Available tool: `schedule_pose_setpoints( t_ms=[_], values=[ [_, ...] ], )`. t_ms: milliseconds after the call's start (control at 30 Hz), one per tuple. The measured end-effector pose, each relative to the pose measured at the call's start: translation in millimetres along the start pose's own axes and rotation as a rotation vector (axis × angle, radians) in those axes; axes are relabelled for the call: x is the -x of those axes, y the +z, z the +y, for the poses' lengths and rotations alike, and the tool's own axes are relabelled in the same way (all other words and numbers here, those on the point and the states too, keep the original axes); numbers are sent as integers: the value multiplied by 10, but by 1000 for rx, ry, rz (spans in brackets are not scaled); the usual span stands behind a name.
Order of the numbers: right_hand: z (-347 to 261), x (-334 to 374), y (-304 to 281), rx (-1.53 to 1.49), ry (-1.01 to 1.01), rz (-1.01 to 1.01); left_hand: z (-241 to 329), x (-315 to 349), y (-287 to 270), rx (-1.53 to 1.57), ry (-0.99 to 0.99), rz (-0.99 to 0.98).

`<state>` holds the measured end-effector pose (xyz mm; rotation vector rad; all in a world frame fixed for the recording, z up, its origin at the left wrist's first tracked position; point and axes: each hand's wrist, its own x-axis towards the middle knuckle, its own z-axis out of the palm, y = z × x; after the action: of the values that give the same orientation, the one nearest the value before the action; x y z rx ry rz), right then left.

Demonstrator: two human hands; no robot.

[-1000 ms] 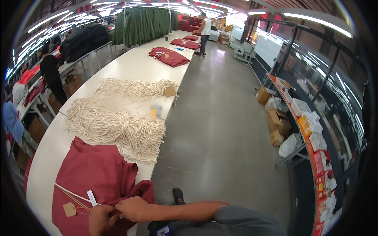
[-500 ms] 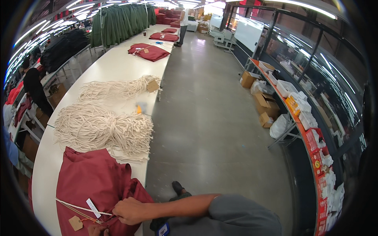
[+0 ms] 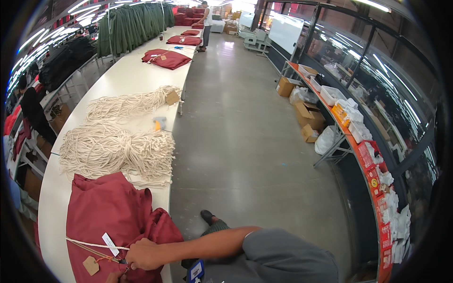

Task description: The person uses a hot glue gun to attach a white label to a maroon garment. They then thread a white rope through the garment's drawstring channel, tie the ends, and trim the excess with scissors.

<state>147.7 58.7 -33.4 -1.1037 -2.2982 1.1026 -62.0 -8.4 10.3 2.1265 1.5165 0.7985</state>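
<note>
1. Maroon cloth (image 3: pixel 106 203) lies on the bench's (image 3: pixel 125 70) near end.
2. Right hand (image 3: pixel 144 253), curled nearly closed, meets the white cord (image 3: pixel 94 244); its hold is hidden.
3. Left hand (image 3: pixel 114 277) is part-cropped; its grip cannot be told.

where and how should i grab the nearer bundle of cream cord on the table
Probably best at the pinched-in waist of the bundle, right of its middle, fingers reaching down from above. The strands gather tightly there, while they fan out loosely to the left. The bundle lies on the table with its top uncovered, whereas the red garment crowds its near side.
</note>
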Motion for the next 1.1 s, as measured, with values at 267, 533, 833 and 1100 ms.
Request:
schedule_pose_setpoints(
  t_ms=[267,533,833,1100],
  values=[
    [-27,-11,126,-12,-59,32,83,-40,-256,-23,-9,-94],
    [22,-108,390,-328,-143,168,-254,145,-431,171,-137,408],
    [49,-148,503,-586,-227,234,-318,143,316,408,-133,261],
    [107,-153,577,-513,-199,314,-464,126,330,451,-156,175]
  ],
)
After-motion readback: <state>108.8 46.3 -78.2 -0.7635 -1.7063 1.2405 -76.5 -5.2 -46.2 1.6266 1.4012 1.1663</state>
